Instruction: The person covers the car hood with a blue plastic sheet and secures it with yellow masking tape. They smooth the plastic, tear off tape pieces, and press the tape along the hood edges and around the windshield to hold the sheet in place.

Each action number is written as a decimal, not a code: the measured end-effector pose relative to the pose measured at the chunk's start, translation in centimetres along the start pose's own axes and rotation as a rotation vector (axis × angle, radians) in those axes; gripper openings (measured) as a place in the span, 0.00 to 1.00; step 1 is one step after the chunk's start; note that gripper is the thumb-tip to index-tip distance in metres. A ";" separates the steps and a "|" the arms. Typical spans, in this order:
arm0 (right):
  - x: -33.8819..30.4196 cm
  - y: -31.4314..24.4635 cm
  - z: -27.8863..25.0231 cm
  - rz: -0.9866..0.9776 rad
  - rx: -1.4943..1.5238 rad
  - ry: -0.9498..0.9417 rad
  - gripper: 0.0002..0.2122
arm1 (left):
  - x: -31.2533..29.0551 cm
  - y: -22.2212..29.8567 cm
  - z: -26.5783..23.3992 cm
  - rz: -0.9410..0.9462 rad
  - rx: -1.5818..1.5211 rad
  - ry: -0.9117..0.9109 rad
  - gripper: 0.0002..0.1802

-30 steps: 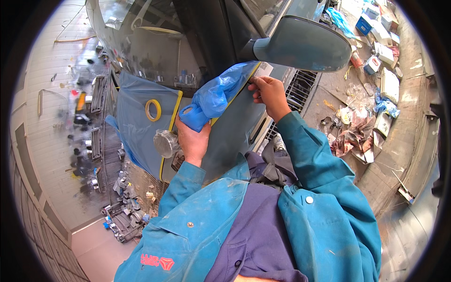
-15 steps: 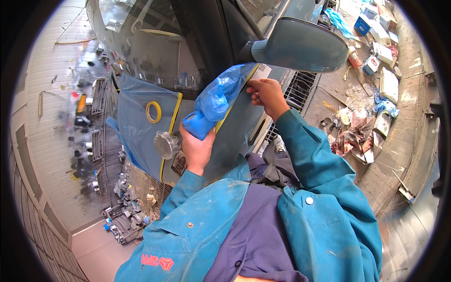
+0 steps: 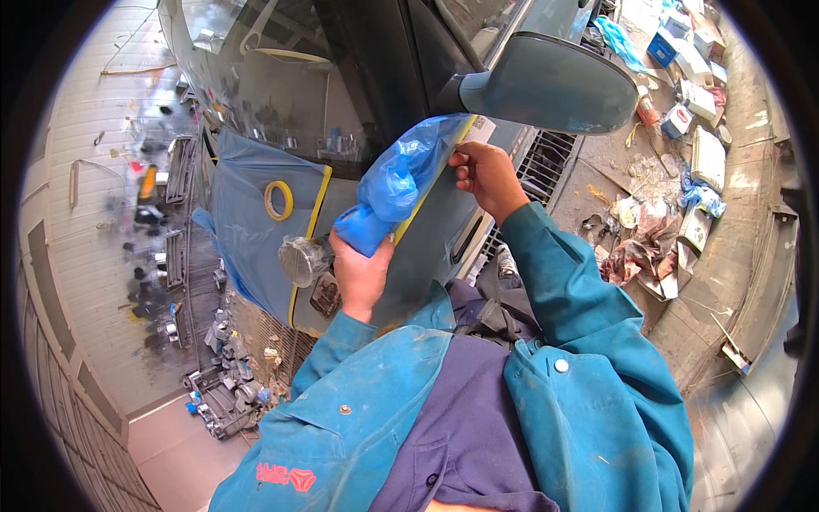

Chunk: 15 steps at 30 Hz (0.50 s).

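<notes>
My left hand (image 3: 362, 277) is closed around the lower end of a bunched blue masking film (image 3: 394, 183) with a yellow tape edge. That film stretches up toward the wing mirror (image 3: 554, 84), along the grey-blue car body (image 3: 426, 230). Near its upper end, my right hand (image 3: 488, 175) pinches at the taped edge with thumb and fingers; the fingertips partly hide what they grip. Farther left, another sheet of blue film (image 3: 247, 196) covers the panel, bordered by yellow tape. A roll of yellow tape (image 3: 278, 200) rests against that sheet.
A round part wrapped in clear plastic (image 3: 302, 261) sticks out left of my left wrist. Dark window glass (image 3: 281, 94) rises above. On the right, a floor grate (image 3: 543, 162) runs beside the car, and boxes, rags and crumpled plastic (image 3: 644, 230) litter the ground.
Both hands keep their grips on the film and have shifted very slightly in view. Otherwise the scene looks the same.
</notes>
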State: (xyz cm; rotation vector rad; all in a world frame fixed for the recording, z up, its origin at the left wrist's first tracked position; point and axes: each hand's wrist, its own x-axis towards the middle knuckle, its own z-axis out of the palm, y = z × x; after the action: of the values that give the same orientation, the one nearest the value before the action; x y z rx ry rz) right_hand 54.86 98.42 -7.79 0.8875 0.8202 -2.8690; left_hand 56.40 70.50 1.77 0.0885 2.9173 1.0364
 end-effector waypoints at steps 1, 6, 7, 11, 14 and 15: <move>0.2 0.1 -0.1 -0.024 -0.041 -0.022 0.06 | -0.1 0.0 0.1 -0.003 0.016 0.002 0.53; 0.6 0.6 -0.3 -0.085 -0.221 0.002 0.05 | 0.1 -0.8 0.5 -0.018 0.044 0.043 0.54; 0.6 0.6 -0.3 -0.107 -0.272 0.004 0.06 | 0.3 -1.0 0.6 -0.005 0.040 0.054 0.54; 0.5 0.6 -0.4 -0.170 -0.410 -0.008 0.07 | 1.2 -1.9 0.8 0.041 0.014 0.078 0.53; 0.4 0.3 -0.5 -0.190 -0.454 -0.029 0.09 | 1.5 -2.3 0.9 0.081 0.043 0.099 0.54; 0.3 0.1 -0.6 -0.190 -0.469 -0.035 0.09 | 1.6 -2.3 0.9 0.085 0.034 0.101 0.54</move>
State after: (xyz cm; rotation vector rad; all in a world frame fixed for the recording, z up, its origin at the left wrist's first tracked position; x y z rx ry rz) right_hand 54.94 98.69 -8.42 0.7300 1.5585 -2.6332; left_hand 54.79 69.38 -0.42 0.1682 3.0473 1.0321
